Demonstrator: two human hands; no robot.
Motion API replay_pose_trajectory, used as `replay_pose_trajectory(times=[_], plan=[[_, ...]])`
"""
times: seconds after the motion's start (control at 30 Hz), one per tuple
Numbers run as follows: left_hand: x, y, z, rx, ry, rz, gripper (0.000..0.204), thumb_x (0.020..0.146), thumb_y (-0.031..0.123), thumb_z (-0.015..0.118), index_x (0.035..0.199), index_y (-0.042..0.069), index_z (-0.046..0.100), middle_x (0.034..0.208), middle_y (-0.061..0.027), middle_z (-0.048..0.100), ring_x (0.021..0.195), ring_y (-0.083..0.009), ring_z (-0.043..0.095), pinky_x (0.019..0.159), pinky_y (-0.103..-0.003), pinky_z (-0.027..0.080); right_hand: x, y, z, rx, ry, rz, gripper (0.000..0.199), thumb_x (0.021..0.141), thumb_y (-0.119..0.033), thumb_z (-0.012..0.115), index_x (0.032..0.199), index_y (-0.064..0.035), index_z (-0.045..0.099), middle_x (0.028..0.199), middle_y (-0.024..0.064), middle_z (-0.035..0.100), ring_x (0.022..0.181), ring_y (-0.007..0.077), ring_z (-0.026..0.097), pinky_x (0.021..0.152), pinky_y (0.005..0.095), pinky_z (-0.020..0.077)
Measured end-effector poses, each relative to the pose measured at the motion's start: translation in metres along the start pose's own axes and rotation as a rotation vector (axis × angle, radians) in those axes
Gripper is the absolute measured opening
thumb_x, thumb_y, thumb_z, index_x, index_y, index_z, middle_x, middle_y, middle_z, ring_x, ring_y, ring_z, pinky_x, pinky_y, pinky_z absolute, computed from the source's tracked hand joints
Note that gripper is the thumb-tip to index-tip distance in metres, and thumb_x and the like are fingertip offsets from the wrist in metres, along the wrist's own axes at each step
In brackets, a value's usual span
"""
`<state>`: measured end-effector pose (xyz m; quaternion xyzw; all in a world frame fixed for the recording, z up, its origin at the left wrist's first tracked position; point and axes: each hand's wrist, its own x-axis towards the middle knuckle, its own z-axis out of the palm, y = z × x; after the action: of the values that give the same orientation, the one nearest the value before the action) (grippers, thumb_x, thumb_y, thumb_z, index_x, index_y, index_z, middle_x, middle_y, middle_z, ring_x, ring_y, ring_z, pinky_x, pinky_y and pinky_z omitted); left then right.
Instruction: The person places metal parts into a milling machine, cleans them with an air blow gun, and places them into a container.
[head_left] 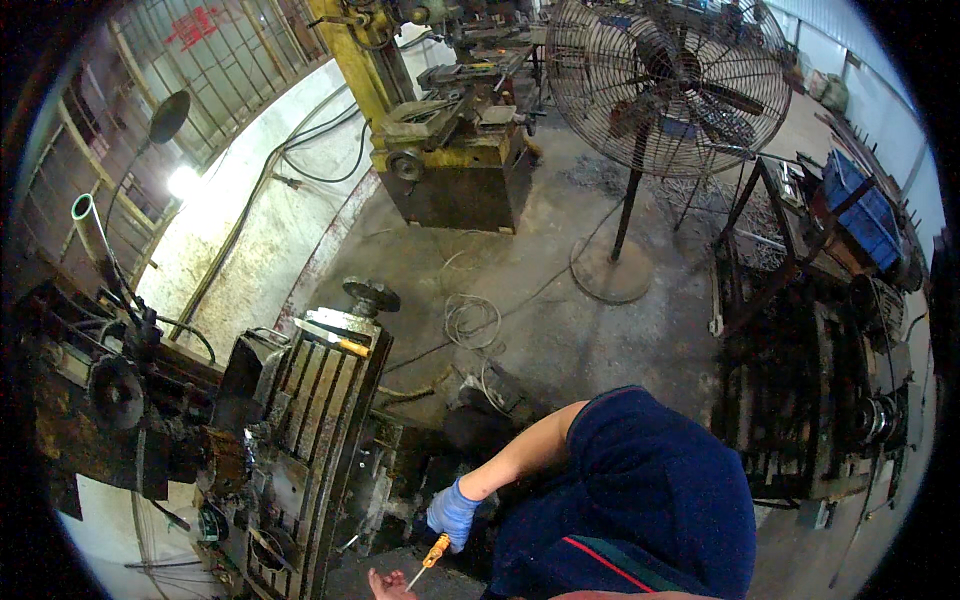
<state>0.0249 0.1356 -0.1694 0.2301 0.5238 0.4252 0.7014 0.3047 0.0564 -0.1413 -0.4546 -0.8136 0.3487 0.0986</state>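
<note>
Orange-handled tool (436, 550), one, clasped by gloved right fingers (452, 530), one left hand (394, 585) near shaft (417, 577), hold unclear

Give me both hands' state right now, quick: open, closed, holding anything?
Right hand: blue-gloved, closed on an orange-handled screwdriver.
Left hand: bare, partly out of frame at the screwdriver's far end; open or closed cannot be told.

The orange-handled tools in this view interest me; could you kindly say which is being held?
The thin-shafted tool gripped by the blue-gloved hand; the other tool lies on the slotted machine table.
</note>
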Motion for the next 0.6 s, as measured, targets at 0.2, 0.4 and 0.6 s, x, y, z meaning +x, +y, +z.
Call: replay_pose_trajectory(times=[0.2,0.4,0.6], plan=[[0.011,-0.01,-0.008,-0.002,-0.093,0.026,0.021,0.083,0.019,0.058,0.1,0.007,0.056,0.073,-0.0042,0.049,0.071,-0.0214,0.05,0.063,-0.036,0.043,-0.006,-0.003,-0.01,-0.023,0.018,0.077,0.05,0.064,-0.05,0.064,0.07,0.0,0.065,0.07,0.0228,0.061,0.068,0.0375,0.058,0.063,0.043,0.0465],[0.004,-0.009,0.004,0.027,-0.067,0.038,0.022,0.084,0.019,0.057,0.102,0.006,0.055,0.075,-0.0054,0.048,0.07,-0.0222,0.049,0.067,-0.039,0.042,-0.007,0.002,-0.014,0.003,0.076,0.117,0.053,0.064,-0.05,0.063,0.071,0.002,0.065,0.072,0.0234,0.061,0.07,0.0376,0.058,0.063,0.0425,0.0468],[0.028,-0.019,-0.026,0.012,-0.079,0.048,0.028,0.082,0.025,0.059,0.105,0.009,0.054,0.078,-0.0061,0.049,0.073,-0.0227,0.049,0.071,-0.039,0.042,-0.011,-0.001,-0.02,0.005,0.032,0.069,0.051,0.065,-0.05,0.063,0.069,0.0011,0.065,0.071,0.0231,0.061,0.067,0.0372,0.058,0.063,0.0424,0.0466]])
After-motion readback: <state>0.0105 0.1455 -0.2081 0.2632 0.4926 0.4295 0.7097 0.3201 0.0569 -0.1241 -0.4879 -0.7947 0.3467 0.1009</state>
